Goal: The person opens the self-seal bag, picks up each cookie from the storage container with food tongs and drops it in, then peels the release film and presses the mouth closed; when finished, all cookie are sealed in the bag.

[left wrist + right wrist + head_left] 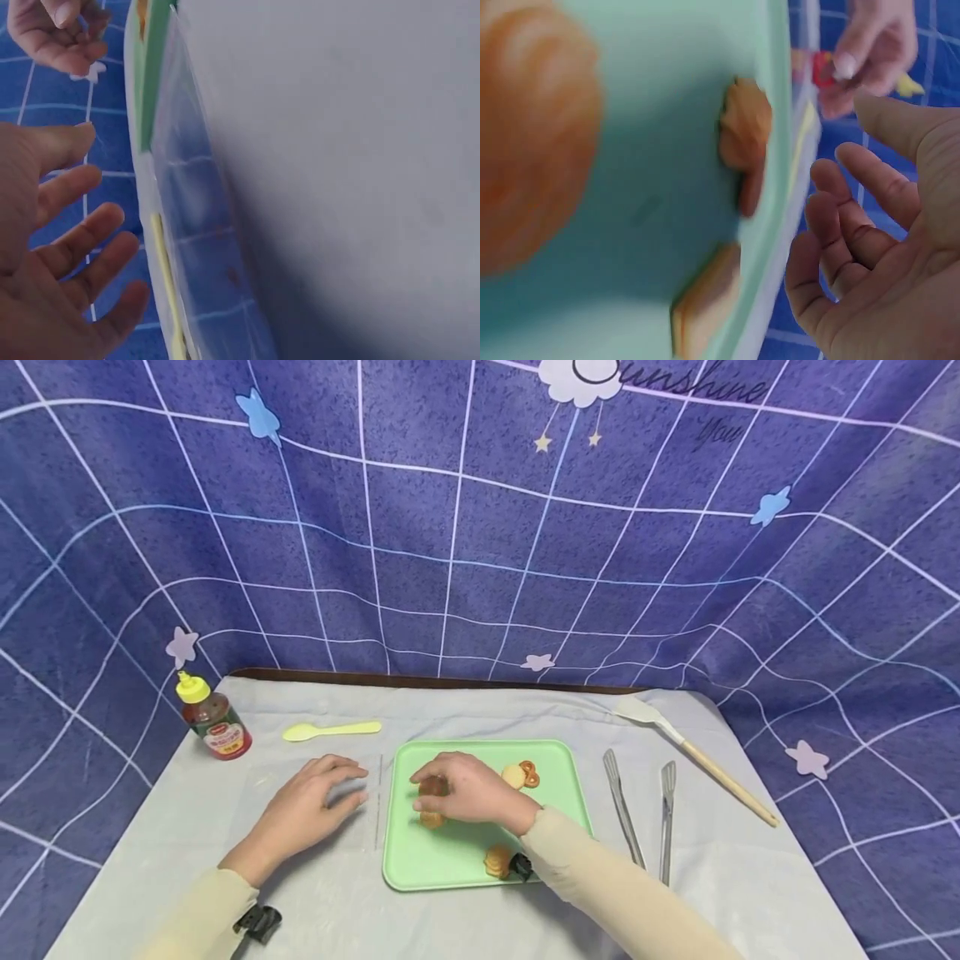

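Observation:
My right hand (472, 789) hovers over the left part of a green tray (555, 835), its fingers loosely bent. Nothing sits between those fingers in the right wrist view. Below them in the head view lie a golden-brown pastry piece (431, 820) and a dark reddish-brown piece (432, 787), partly hidden by the hand. A pale round cracker (513, 776) and a pretzel (530, 774) lie farther back, and a swirled pastry (497, 862) near the front edge. Left of the tray, my left hand (307, 806) is held with spread, relaxed fingers, empty, above a clear plastic sheet (199, 195).
A sauce bottle (217, 722) with a yellow cap stands at the back left, near a yellow spoon (330, 731). Metal tongs (666, 810) lie right of the tray, with a wooden-handled spatula (705, 760) beyond. A blue grid-patterned curtain (420, 527) encloses the table.

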Motion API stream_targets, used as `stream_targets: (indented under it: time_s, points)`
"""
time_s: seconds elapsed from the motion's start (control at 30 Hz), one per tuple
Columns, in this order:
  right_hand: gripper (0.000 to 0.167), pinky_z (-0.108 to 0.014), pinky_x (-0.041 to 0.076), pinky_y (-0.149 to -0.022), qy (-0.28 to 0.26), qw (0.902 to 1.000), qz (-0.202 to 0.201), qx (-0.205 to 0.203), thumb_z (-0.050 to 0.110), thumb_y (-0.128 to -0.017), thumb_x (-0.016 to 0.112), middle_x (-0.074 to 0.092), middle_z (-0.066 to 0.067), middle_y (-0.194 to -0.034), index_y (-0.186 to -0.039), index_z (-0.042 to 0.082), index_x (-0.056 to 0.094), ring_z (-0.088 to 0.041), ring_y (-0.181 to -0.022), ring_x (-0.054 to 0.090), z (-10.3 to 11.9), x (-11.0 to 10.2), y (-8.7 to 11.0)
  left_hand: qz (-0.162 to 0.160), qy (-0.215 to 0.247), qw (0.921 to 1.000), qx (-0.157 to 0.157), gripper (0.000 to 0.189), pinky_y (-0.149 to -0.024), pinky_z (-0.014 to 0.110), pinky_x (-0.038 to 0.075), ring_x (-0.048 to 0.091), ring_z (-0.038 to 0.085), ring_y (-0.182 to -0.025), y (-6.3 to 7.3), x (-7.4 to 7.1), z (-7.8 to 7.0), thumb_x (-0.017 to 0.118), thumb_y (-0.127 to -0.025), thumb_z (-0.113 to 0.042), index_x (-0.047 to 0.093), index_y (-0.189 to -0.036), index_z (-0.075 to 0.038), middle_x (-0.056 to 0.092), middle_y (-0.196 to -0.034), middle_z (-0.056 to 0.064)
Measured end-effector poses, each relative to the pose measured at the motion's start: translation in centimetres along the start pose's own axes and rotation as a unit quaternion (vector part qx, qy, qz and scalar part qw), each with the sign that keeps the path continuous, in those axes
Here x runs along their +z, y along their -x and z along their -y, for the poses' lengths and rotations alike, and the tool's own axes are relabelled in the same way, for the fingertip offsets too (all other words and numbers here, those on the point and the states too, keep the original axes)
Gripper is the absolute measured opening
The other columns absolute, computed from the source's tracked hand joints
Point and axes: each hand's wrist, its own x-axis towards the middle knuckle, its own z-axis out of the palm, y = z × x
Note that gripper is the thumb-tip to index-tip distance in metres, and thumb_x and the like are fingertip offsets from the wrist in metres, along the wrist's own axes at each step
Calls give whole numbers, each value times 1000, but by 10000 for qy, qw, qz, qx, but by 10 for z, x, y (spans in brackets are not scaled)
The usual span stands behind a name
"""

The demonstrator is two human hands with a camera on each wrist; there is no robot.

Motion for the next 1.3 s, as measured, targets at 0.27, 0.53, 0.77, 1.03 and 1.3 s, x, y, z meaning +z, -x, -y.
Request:
stream_targets:
  time_s: [0.27, 0.53, 0.77, 1.03, 1.3]
  points:
    - [33, -17, 47, -71, 891, 9934, 658, 312, 36, -90, 80, 69, 11, -92, -117, 17, 77, -2, -83, 58, 25, 23, -43, 671, -255, 9974, 18, 37, -98, 58, 45, 56, 34, -117, 2, -6, 16, 84, -86, -26, 75, -119, -12, 62, -126, 8]
    - [24, -23, 48, -58, 1278, 9809, 706, 1284, 43, -85, 82, 70, 22, -98, -107, 32, 81, -1, -89, 62, 33, 36, -68, 1289, -392, 9907, -189, 44, -97, 56, 46, 56, 33, -117, -4, -6, 28, 86, -84, -34, 75, -121, -14, 61, -127, 7]
    - [24, -29, 50, -63, 1719, 9723, 632, 1450, 46, -81, 85, 69, 26, -103, -104, 39, 81, -3, -92, 63, 33, 43, -78, 1392, -503, 9890, -45, 49, -95, 55, 47, 55, 32, -114, -7, -5, 32, 87, -81, -39, 76, -120, -12, 61, -125, 8]
    - [27, -34, 51, -73, 2168, 9650, 550, 1368, 48, -80, 86, 70, 21, -104, -104, 39, 80, -9, -90, 63, 36, 44, -83, 1351, -576, 9891, 84, 46, -93, 53, 46, 55, 31, -110, -10, -5, 33, 88, -80, -35, 77, -117, -11, 61, -122, 8]
    - [28, -35, 51, -77, 2329, 9608, 596, 1384, 49, -80, 85, 69, 22, -103, -106, 41, 80, -10, -91, 62, 36, 45, -85, 1080, -533, 9924, 235, 23, -89, 51, 49, 57, 27, -106, -9, -3, 36, 86, -84, -25, 82, -106, -18, 63, -117, 5]
